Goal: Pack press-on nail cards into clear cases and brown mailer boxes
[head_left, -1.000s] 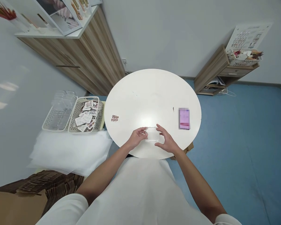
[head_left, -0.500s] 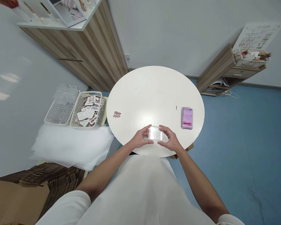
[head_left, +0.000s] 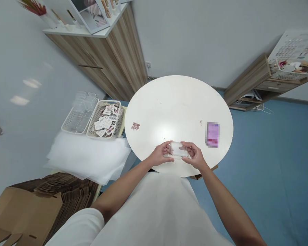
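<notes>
Between my two hands is a small clear plastic box [head_left: 176,149], held near the front edge of the round white table [head_left: 174,95]. My left hand [head_left: 161,153] grips its left end, thumb at the near side and fingers at the far side. At the right end, my right hand [head_left: 195,156] holds it the same way. A small card of press-on nails [head_left: 135,126] lies on the table's left part. Toward the right lies a blurred purple packet [head_left: 213,135], with a tiny dark piece [head_left: 201,122] left of it.
Left of the table stand a basket of nail cards [head_left: 105,120] and a basket of clear plastic boxes [head_left: 79,118]. White sheets [head_left: 87,153] and folded cardboard boxes [head_left: 36,212] lie nearer. A wooden cabinet [head_left: 123,51] and a shelf unit [head_left: 256,85] stand behind.
The clear box has tilted in my hands, so its side shows more now. My view has shifted slightly, moving the whole scene to the right. Both hands keep their hold.
</notes>
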`<state>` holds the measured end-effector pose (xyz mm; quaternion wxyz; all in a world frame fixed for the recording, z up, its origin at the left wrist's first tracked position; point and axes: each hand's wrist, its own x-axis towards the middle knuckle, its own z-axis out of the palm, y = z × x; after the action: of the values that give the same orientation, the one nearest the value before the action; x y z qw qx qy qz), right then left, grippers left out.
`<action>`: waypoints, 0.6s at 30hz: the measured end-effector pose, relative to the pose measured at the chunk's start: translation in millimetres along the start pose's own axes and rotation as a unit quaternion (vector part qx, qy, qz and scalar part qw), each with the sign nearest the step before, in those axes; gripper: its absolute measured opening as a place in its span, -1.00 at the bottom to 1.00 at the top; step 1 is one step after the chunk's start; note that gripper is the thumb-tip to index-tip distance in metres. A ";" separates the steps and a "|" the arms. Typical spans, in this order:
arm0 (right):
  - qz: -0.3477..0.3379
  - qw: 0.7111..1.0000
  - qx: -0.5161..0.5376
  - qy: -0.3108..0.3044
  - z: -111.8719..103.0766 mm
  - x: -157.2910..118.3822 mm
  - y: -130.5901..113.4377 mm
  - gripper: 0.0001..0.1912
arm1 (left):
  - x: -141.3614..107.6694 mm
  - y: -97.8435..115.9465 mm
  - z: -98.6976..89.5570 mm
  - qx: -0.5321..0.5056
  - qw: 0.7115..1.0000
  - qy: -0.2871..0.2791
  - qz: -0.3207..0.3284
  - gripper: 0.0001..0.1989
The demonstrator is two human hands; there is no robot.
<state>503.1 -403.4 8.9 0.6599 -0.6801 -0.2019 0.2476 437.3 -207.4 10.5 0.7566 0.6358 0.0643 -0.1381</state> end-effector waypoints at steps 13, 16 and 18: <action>0.184 0.974 0.006 0.136 35.2 16.3 27.2 -0.44 | -7.0 -43.9 -11.4 0.018 0.998 0.030 -0.044 -0.18; 0.182 0.974 -0.024 0.130 41.8 8.0 35.9 -0.41 | -5.9 -53.2 -11.8 0.033 0.998 0.043 -0.044 -0.21; 0.188 0.972 -0.043 0.132 43.2 4.5 44.0 -0.42 | -4.3 -60.1 -11.0 0.041 0.997 0.049 -0.048 -0.22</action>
<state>478.4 -368.4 -35.5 0.5923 -0.7604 0.0079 0.2662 416.6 -205.2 -47.1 0.7185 0.6685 0.1257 -0.1453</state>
